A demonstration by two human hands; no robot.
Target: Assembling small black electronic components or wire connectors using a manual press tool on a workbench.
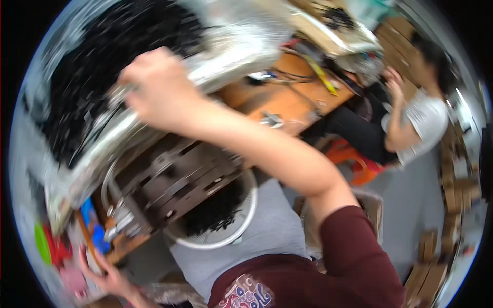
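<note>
My right hand reaches across to the near edge of a large clear plastic bag heaped with small black parts. Its fingers are curled together; a shiny bit shows at the fingertips, too blurred to name. Low on the left, beside the bench edge, my left hand has its fingers spread, with nothing seen in them. Between my arms stands a dark metal fixture with slots and holes. Below it, at my lap, a round white basket holds more black parts.
The wooden bench carries cables, a yellow strip and a small metal piece. Another person sits at the right by an orange stool. Cardboard boxes line the far right. Blue, red and green items lie at left.
</note>
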